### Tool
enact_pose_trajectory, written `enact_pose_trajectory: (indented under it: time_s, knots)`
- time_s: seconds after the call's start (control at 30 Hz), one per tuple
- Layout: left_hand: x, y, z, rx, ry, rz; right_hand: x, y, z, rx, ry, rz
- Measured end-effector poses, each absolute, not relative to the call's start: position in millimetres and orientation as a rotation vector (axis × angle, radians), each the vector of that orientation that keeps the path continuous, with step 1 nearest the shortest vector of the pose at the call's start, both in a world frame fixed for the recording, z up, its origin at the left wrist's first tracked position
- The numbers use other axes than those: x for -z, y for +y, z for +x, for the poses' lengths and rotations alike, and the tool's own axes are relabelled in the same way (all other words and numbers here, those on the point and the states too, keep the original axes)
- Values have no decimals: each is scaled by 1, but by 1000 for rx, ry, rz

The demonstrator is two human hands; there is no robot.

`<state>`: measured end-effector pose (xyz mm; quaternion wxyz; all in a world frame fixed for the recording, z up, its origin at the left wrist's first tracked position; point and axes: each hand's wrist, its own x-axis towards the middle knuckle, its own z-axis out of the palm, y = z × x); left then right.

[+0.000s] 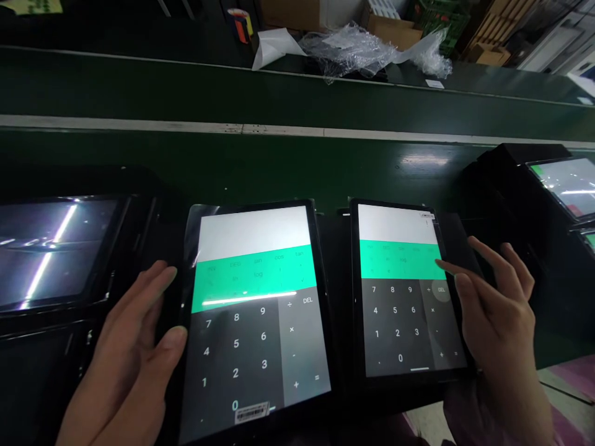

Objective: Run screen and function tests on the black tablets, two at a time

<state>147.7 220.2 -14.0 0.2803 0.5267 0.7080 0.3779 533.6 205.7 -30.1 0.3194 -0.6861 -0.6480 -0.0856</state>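
Two tablets lie side by side in front of me, both showing a calculator with a green band. At the left edge of the left tablet [242, 334] rests my left hand [134, 353], fingers stretched out, its thumb at the bezel. My right hand [497, 310] is over the right side of the right tablet [402, 316]. Its index finger points at the screen just above the DEL key, which carries a pale round highlight; the other fingers are apart. A barcode sticker [251, 412] is on the left tablet's lower screen.
More tablets lie at the left, one with a reflective screen [51, 254]. At the right, a lit tablet [567, 186] rests on a dark stack. Beyond the pale strip [279, 130] are crumpled clear plastic wrap [353, 49], a tape roll [240, 26], a cardboard box [395, 31] and a green crate [439, 25].
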Motion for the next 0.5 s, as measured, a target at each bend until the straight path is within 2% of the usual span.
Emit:
enact_pose_trajectory:
  time_s: [0.3,0.5]
  knots:
    - [10,219,154,-1033,1896,1403,27,212,523,153,-1857,-1711]
    - [13,219,152,-1024,1924,1411,27,211,529,194,-1698,-1794]
